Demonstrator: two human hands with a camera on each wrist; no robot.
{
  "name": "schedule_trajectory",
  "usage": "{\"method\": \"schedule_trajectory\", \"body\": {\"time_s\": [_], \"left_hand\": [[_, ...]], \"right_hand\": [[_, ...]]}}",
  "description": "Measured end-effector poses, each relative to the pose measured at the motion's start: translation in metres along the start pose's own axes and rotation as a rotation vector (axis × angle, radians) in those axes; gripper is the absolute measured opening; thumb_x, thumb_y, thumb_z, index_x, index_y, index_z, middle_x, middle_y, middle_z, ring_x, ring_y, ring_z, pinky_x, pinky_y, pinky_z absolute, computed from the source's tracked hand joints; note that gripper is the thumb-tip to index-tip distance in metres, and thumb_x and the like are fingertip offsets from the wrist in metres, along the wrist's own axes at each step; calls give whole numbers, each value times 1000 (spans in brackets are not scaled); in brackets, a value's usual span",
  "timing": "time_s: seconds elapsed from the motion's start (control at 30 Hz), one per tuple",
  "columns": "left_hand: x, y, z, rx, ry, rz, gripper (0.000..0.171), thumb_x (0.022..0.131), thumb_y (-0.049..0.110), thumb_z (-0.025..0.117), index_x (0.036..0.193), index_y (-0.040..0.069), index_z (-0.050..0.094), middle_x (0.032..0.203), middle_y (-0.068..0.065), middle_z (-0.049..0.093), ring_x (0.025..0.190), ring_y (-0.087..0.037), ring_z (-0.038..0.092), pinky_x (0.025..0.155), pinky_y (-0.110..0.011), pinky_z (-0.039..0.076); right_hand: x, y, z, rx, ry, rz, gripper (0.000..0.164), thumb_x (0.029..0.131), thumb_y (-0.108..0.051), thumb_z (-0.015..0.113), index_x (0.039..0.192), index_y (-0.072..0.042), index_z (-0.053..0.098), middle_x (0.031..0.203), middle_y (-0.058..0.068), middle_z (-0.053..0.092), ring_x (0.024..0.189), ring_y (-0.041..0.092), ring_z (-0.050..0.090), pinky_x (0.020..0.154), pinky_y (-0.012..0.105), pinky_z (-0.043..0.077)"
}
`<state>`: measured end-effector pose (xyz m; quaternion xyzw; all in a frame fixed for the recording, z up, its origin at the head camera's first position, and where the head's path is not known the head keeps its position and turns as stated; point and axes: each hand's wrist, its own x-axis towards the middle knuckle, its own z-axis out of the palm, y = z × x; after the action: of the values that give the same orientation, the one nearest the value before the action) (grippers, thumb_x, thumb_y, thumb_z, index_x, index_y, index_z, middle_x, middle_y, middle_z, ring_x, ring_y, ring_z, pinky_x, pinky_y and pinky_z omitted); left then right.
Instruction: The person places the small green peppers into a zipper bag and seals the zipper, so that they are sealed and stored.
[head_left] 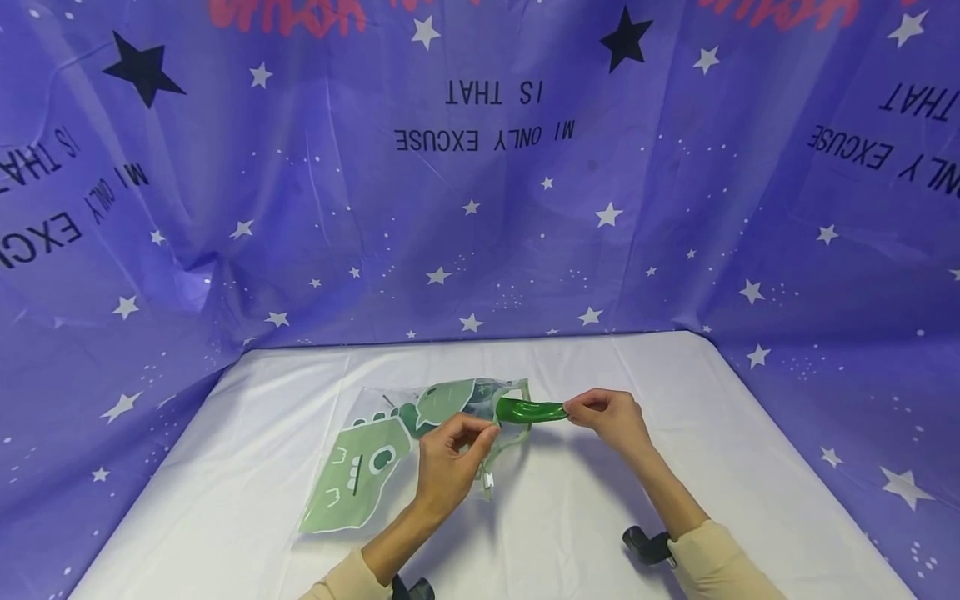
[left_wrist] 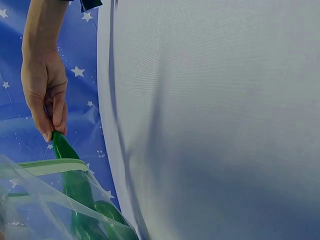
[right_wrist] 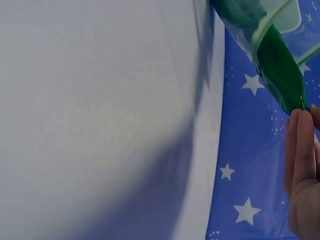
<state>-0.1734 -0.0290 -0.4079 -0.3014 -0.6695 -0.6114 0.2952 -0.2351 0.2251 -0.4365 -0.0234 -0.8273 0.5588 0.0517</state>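
A clear zip bag with a green cartoon face printed on it lies at an angle above the white table, its mouth toward the right. My left hand pinches the near edge of the bag's mouth between thumb and fingers. A glossy green chili pepper sticks out through that opening, its thicker part still inside the bag. My right hand pinches the thin end of the pepper. In the left wrist view, more green shapes show through the plastic beside the pepper; their kind is unclear.
A white cloth covers the table. Behind and at the sides hangs a purple-blue curtain with stars and lettering. Black wrist mounts sit by both sleeves. A white zip slider hangs at the bag's mouth.
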Motion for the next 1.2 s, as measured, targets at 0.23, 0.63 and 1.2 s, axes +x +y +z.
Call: {"method": "schedule_trajectory", "body": {"time_s": [0.23, 0.63, 1.2], "left_hand": [[0, -1, 3, -7, -4, -11, 11, 77, -14, 69, 81, -5, 65, 72, -13, 65, 59, -25, 61, 55, -26, 53], [1, 0, 1, -11, 1, -15, 11, 77, -16, 68, 81, -6, 65, 73, -16, 65, 60, -27, 63, 57, -27, 54], [1, 1, 0, -30, -1, -7, 12, 77, -16, 68, 82, -6, 65, 73, -16, 65, 64, -23, 64, 59, -25, 54]], "right_hand": [[0, -3, 14, -72, 63, -12, 17, 77, -27, 80, 83, -12, 75, 75, -2, 72, 72, 11, 69, 66, 21, 52], [5, -8, 26, -74, 57, -29, 16, 77, -30, 79, 83, -16, 75, 75, -4, 71, 73, 11, 68, 68, 25, 50], [7, -5, 52, -160, 121, -190, 9, 76, -25, 80, 80, -19, 75, 71, -6, 70, 64, 8, 64, 58, 23, 48]]}}
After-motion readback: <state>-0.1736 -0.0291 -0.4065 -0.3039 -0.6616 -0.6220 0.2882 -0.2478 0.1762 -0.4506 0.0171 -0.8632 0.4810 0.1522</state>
